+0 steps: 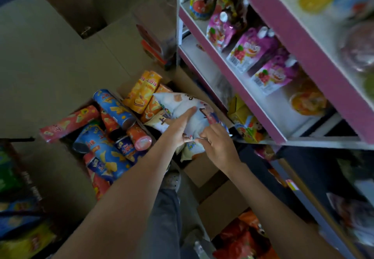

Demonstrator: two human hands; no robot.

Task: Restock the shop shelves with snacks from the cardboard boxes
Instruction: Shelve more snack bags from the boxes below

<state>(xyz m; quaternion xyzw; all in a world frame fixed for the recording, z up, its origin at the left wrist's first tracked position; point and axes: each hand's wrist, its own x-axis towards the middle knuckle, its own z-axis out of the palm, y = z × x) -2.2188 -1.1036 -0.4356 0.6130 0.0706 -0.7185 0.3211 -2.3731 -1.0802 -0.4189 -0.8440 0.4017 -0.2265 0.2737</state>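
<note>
Fingers (187, 115) of both hands closed on one white snack bag (182, 104) above four blue tubes (113, 104).

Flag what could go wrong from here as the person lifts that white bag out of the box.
1. Both hands, left hand and right hand, pinch the white snack bag at one end; it may slip or tear.
2. Chip tubes lie loosely piled in the cardboard box; a snag could tumble them.
3. The pouch shelf looks crowded.
</note>
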